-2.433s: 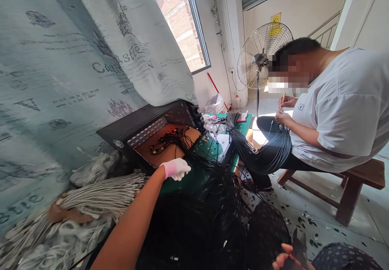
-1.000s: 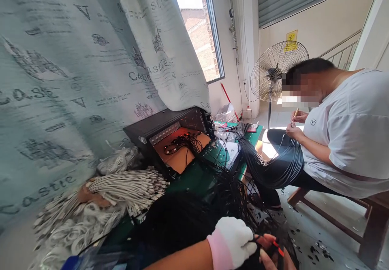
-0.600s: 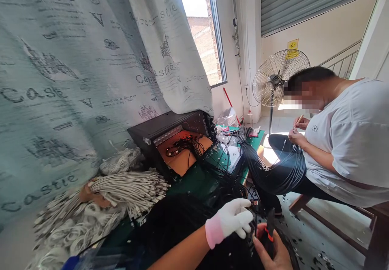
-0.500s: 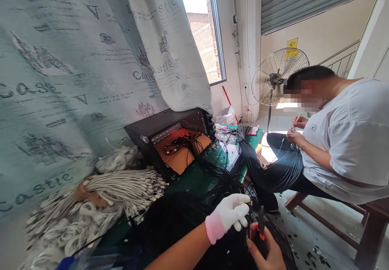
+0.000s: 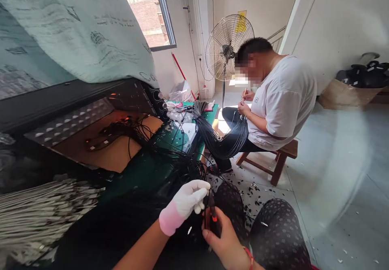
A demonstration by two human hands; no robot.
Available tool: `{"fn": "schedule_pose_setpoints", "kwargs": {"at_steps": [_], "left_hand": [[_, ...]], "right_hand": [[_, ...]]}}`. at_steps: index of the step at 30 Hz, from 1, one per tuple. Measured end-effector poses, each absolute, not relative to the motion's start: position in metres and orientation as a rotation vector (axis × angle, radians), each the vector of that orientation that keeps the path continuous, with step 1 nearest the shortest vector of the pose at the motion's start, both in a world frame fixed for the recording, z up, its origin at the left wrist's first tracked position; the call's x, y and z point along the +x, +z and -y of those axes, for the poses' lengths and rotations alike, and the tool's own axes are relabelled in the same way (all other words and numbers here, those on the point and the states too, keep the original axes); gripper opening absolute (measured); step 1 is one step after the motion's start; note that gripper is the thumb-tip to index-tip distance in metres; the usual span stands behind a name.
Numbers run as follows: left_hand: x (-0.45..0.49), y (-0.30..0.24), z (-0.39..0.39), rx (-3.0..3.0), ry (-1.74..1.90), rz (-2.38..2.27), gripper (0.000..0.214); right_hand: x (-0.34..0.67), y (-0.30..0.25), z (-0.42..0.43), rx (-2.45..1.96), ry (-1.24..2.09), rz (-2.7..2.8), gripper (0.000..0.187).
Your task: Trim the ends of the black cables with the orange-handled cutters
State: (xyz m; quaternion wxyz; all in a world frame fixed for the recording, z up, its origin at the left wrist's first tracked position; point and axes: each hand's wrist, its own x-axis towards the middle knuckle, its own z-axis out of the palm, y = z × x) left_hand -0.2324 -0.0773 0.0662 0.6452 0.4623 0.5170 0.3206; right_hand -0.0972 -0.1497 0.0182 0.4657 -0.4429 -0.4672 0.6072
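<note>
My left hand [image 5: 188, 201], in a white glove with a pink cuff, pinches a small cable end [image 5: 208, 192] between thumb and fingertips; its details are too small to tell. My bare right hand [image 5: 223, 233] is wrapped round a pair of pliers [image 5: 212, 207] with dark jaws and red-orange on the handles. The jaws point up, right beside the left fingertips; whether they touch the cable end I cannot tell. Loose black cables [image 5: 185, 162] lie on the green table [image 5: 146, 177] just beyond my hands.
A dark open box [image 5: 127, 86] with cardboard and cables stands on the table. Bundled pale cables [image 5: 51, 213] lie at left. A co-worker [image 5: 282, 92] sits on a wooden stool [image 5: 285, 150], black cables across the lap. A fan [image 5: 227, 51] stands behind. Scraps litter the floor [image 5: 258, 193].
The view has swung to the right, showing more floor and my knees. Both hands sit further left in the picture, and the plier jaws are closer to the left fingertips.
</note>
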Motion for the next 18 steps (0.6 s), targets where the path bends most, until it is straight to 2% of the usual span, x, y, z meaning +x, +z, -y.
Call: {"fn": "schedule_pose_setpoints", "kwargs": {"at_steps": [5, 9, 14, 18], "left_hand": [[-0.233, 0.065, 0.081, 1.111, 0.674, -1.158, 0.036], [-0.233, 0.063, 0.079, 1.115, 0.673, -1.14, 0.031], [-0.243, 0.061, 0.079, 1.032, 0.754, -1.212, 0.035], [-0.233, 0.072, 0.076, 1.089, 0.682, -1.303, 0.033]], "right_hand": [[-0.101, 0.024, 0.146, -1.109, 1.493, 1.097, 0.025], [-0.102, 0.025, 0.145, -1.108, 1.478, 1.128, 0.019], [-0.094, 0.017, 0.15, -1.036, 1.492, 0.891, 0.036], [-0.064, 0.025, 0.169, -1.212, 1.396, 0.775, 0.028]]}}
